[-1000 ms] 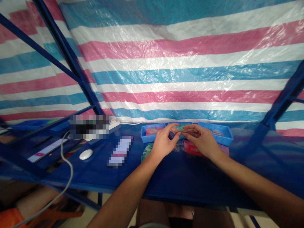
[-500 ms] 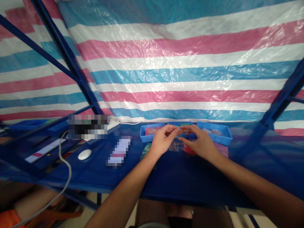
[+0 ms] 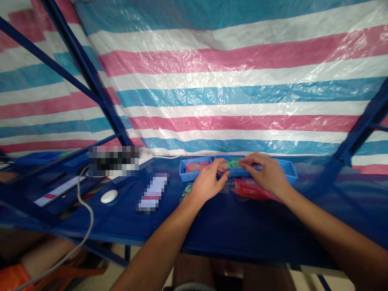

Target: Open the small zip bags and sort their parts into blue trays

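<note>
My left hand (image 3: 209,180) is over the front of the middle blue bin (image 3: 238,173), its thumb and fingers apart with nothing visible between them. To its right, my right hand (image 3: 266,171) has thumb and fingertips pinched together at the bin's right side. Whatever is in that pinch is too small to make out. Green pieces (image 3: 234,163) show in the middle bin between the two hands. Below the right hand lies a red plastic packet (image 3: 250,188). Small thin metal-looking pieces (image 3: 226,187) lie beside it, partly behind my left hand.
A left blue bin (image 3: 188,176) holds reddish packets; a right blue bin (image 3: 290,173) is partly covered by my right hand. A green packet (image 3: 186,190), a phone (image 3: 154,192) and a white oval object (image 3: 109,197) lie leftward. A white cable (image 3: 87,210) crosses the left side, near another person's arm (image 3: 48,254).
My hands, close together before over the middle bin, have moved apart. The right hand shifted right and the left hand's fingers spread. The green pieces and red packet show more fully.
</note>
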Tool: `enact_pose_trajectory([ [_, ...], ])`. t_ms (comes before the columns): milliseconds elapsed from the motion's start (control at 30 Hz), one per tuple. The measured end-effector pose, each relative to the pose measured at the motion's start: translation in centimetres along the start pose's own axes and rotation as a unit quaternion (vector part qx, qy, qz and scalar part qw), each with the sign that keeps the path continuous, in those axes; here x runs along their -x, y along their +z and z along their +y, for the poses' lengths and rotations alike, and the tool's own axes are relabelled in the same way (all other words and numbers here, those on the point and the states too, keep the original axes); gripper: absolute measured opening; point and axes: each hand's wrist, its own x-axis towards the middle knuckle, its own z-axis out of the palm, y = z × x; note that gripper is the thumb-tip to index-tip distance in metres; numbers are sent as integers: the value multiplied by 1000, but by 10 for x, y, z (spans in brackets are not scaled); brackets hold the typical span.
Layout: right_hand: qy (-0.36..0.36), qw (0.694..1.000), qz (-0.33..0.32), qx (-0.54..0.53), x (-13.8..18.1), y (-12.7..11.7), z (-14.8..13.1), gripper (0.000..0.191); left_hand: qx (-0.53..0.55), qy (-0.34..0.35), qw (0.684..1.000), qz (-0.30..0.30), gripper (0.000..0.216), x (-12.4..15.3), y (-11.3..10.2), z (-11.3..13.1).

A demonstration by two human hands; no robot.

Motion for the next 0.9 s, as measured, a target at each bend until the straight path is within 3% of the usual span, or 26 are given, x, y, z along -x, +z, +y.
enact_pose_trajectory([
  [100, -7, 972, 42, 231, -1, -28, 28, 25, -83, 23, 996, 10, 31, 0, -8, 0],
  [167, 8, 941, 12, 337, 1, -39, 44, 25, -118, 31, 992, 16, 28, 0, -10, 0],
  [233, 13, 928, -26, 371, 2, -41, 51, 26, -136, 40, 990, 21, 26, 0, -10, 1],
  [333, -24, 948, -44, 315, 1, -24, 33, 29, -144, 56, 987, 36, 24, 0, -10, 3],
  [433, -115, 970, -107, 184, 5, 7, -13, 29, -141, 80, 984, 69, 21, 1, -14, 5],
  [600, -267, 930, -250, 32, 24, 59, -82, 55, -157, 108, 971, 141, 17, 4, -30, -1],
  [733, -293, 898, -327, -25, 28, 71, -92, 57, -176, 96, 967, 156, 18, 5, -38, -6],
  [900, -260, 915, -307, 7, 26, 61, -78, 52, -175, 77, 973, 132, 22, 4, -37, -3],
])
